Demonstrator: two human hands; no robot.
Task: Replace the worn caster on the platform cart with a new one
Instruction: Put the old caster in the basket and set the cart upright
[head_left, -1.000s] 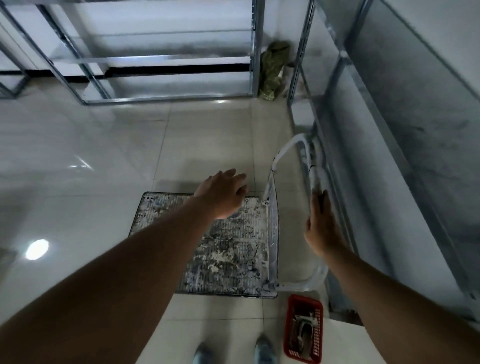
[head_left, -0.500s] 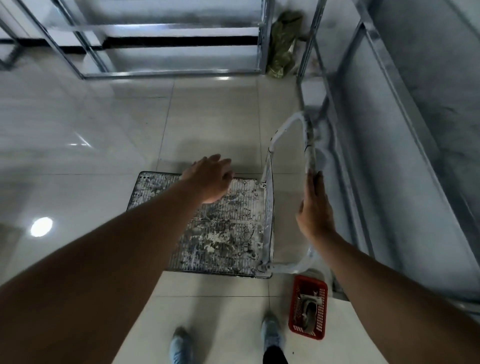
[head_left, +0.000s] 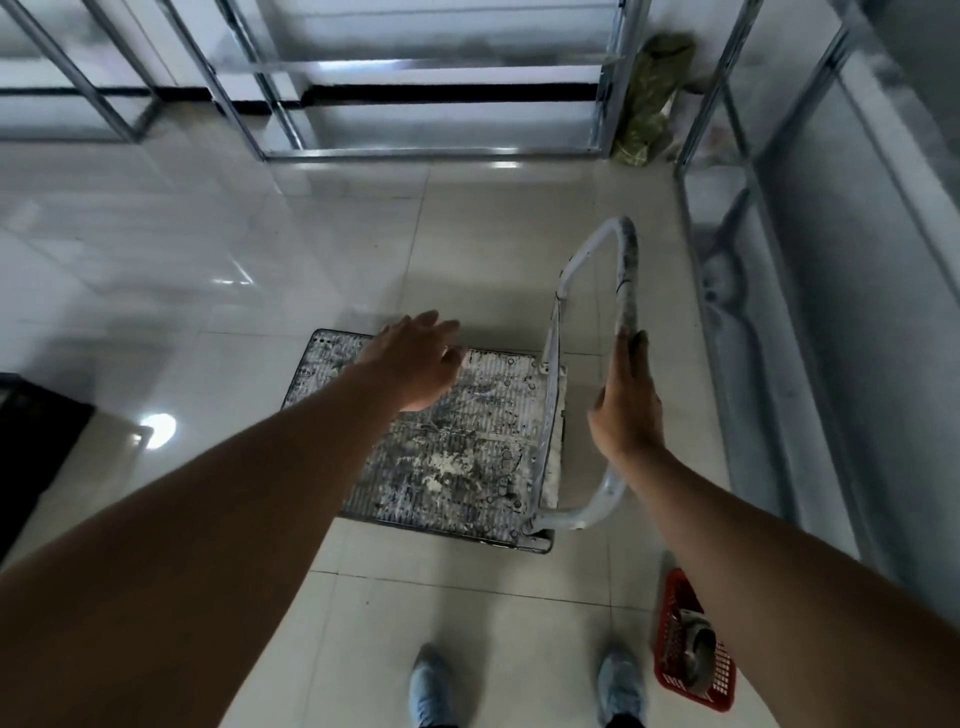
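Glossy floor tiles (head_left: 291, 249) carry the platform cart (head_left: 467, 467); left hand (head_left: 415, 364) hovers above its deck, fingers spread; right hand (head_left: 626, 410), to its right, lies straight-fingered against the handle (head_left: 626, 275)

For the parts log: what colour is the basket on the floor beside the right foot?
The basket is red mesh; best seen in the head view.

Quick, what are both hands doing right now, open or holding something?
Left hand: open, fingers spread over the cart platform, holding nothing.
Right hand: open, straight fingers laid along the cart handle.
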